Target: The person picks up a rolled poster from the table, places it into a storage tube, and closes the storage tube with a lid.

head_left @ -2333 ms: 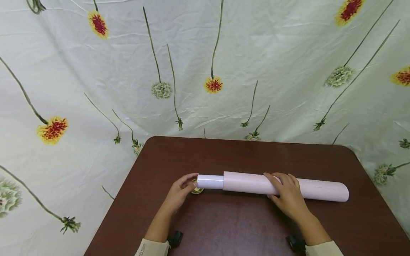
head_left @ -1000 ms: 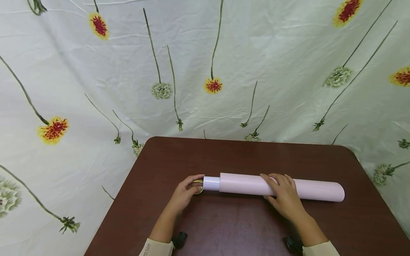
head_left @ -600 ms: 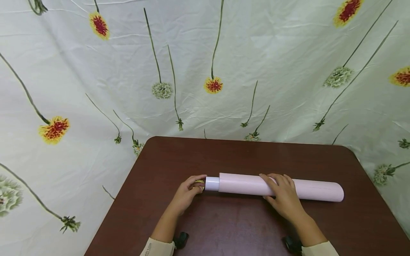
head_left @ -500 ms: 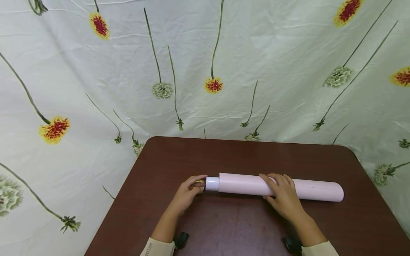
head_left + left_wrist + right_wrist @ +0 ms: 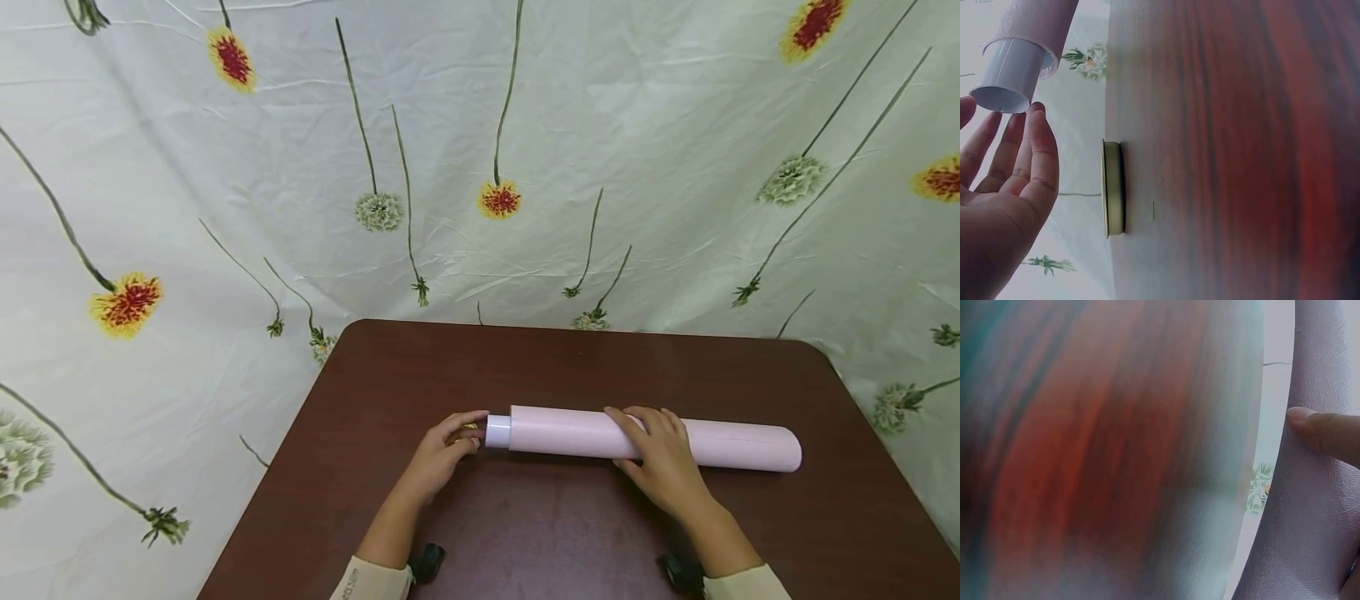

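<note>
A long pink tube [image 5: 570, 431] with a leathery grain lies sideways over the table, in front of me. My right hand [image 5: 663, 457] grips it around the middle; in the right wrist view the thumb [image 5: 1325, 432] presses on its side. Out of the tube's left end sticks a short length of a narrower white tube [image 5: 498, 432], hollow at its end in the left wrist view. My left hand [image 5: 438, 454] has its fingertips right at the rim of that white tube. Below the left hand, a round gold lid [image 5: 1113, 189] lies on the table, mostly hidden in the head view.
The dark brown wooden table [image 5: 555, 533] has rounded far corners. Behind it hangs a pale cloth [image 5: 660, 125] printed with flowers. A black wrist device [image 5: 427, 562] is strapped at the left wrist, another [image 5: 681, 573] at the right.
The white tube has slid right into the pink tube, so less of it sticks out. My left hand moved right with it; the right hand and pink tube shifted slightly left.
</note>
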Tool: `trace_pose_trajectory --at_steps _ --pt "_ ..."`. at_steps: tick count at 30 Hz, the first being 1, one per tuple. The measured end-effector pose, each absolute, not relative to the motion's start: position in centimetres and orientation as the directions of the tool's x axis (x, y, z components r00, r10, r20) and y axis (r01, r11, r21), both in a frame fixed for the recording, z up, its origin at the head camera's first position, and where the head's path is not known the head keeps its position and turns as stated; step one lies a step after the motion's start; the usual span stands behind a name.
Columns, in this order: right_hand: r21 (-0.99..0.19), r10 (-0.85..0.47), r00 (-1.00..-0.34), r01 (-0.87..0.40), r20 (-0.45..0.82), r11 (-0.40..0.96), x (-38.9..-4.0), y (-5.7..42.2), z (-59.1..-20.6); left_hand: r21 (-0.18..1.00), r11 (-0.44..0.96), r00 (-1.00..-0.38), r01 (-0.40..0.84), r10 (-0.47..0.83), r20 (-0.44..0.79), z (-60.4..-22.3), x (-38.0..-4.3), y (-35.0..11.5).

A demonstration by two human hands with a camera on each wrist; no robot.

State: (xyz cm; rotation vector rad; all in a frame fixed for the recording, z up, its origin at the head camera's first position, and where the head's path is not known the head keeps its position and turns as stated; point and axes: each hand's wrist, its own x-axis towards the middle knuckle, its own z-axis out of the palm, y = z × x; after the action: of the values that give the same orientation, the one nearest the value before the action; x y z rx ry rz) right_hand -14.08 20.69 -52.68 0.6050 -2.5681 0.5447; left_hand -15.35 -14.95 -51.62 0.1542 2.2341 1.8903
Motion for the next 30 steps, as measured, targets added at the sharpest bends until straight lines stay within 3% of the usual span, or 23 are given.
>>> trace_pose_trajectory --at_steps 30 --pt "-0.275 -0.325 -0.804 -0.502 0.498 0.82 -14.09 19.79 -52.58 0.983 0.182 -0.961 0.041 0.277 -0.011 -52.06 -15.55 -13.97"
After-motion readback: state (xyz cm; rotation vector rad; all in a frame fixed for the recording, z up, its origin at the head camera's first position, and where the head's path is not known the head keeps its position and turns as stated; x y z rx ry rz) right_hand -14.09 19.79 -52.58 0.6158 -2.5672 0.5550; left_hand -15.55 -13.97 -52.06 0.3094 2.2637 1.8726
